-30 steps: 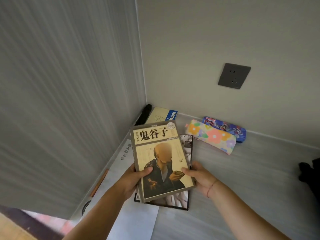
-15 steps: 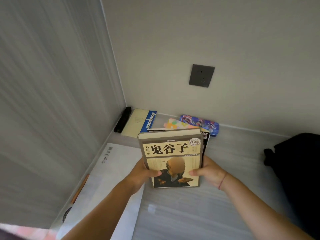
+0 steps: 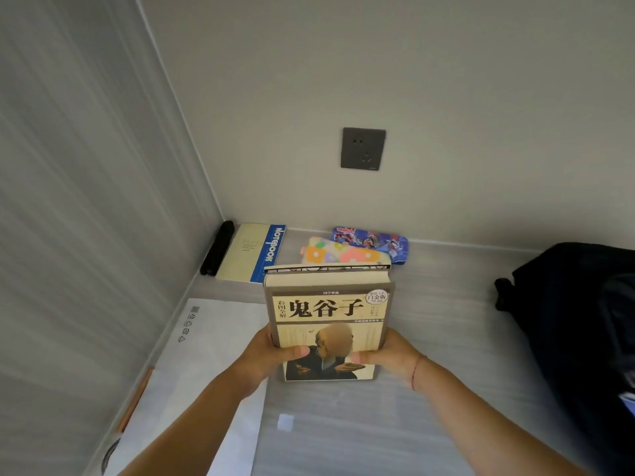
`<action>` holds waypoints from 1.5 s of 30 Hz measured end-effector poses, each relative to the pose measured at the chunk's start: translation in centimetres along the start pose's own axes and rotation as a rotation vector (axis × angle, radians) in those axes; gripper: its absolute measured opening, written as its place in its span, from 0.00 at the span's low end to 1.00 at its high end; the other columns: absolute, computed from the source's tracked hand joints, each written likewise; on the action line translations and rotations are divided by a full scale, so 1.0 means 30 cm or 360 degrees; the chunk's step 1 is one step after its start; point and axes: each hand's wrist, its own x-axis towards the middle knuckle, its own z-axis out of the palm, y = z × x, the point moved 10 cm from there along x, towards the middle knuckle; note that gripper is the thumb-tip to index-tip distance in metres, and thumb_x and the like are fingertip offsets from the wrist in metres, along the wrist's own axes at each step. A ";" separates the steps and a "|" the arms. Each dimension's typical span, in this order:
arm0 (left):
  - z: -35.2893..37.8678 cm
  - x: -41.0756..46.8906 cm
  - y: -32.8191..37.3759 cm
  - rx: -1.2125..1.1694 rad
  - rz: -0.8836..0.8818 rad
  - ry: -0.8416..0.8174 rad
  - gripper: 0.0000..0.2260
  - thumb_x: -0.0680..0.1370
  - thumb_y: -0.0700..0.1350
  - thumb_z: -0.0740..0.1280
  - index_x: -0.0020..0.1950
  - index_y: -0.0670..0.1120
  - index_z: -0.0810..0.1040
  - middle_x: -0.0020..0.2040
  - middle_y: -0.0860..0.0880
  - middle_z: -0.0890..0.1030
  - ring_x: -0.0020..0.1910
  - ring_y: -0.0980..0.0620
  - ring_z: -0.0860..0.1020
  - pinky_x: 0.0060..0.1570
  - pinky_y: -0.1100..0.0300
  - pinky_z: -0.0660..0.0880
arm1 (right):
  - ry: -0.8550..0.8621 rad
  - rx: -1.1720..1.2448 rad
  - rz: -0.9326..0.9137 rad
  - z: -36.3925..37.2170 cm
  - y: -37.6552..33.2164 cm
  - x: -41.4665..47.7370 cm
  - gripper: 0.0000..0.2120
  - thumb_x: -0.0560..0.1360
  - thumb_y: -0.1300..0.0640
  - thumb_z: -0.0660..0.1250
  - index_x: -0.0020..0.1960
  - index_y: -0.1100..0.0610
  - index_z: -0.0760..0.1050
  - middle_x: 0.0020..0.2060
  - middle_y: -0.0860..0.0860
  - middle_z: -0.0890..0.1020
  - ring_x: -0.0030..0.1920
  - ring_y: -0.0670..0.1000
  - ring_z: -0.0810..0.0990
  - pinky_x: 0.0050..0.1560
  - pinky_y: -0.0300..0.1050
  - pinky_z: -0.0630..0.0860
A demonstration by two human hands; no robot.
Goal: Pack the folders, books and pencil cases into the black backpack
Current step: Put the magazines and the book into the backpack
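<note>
The yellow book (image 3: 330,314) is gripped at its lower sides by the left hand (image 3: 271,355) and the right hand (image 3: 390,352), thumbs pressed on the cover. The black backpack (image 3: 580,321) is seen well to the right; its contents cannot be told.

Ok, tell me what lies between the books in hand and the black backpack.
Only bare grey tabletop lies between the books and the black backpack, apart from the right hand gripping the books' edge; the head view shows it.
</note>
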 end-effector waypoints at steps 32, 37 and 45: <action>1.867 -0.241 0.141 0.0236 -0.0043 -0.0391 0.19 0.76 0.63 0.59 0.48 0.51 0.82 0.44 0.51 0.86 0.47 0.51 0.83 0.51 0.56 0.78 | 0.0876 0.1067 -0.0187 -1.271 0.696 -1.482 0.27 0.66 0.57 0.70 0.65 0.50 0.71 0.59 0.56 0.80 0.61 0.59 0.77 0.61 0.55 0.73; 1.630 -0.079 0.362 0.0587 0.0320 0.0516 0.17 0.77 0.53 0.65 0.62 0.46 0.73 0.60 0.44 0.75 0.59 0.44 0.75 0.63 0.47 0.72 | 0.0703 0.0861 -0.0076 -1.317 0.760 -1.512 0.32 0.66 0.55 0.70 0.68 0.51 0.65 0.63 0.51 0.75 0.66 0.56 0.71 0.71 0.59 0.64; 1.703 0.152 0.508 -0.0228 0.0135 0.0206 0.14 0.73 0.44 0.71 0.57 0.41 0.78 0.57 0.39 0.81 0.55 0.39 0.79 0.58 0.43 0.76 | 0.0512 0.0701 0.0053 -1.314 0.815 -1.455 0.30 0.70 0.47 0.70 0.68 0.48 0.62 0.64 0.44 0.73 0.64 0.46 0.71 0.61 0.43 0.73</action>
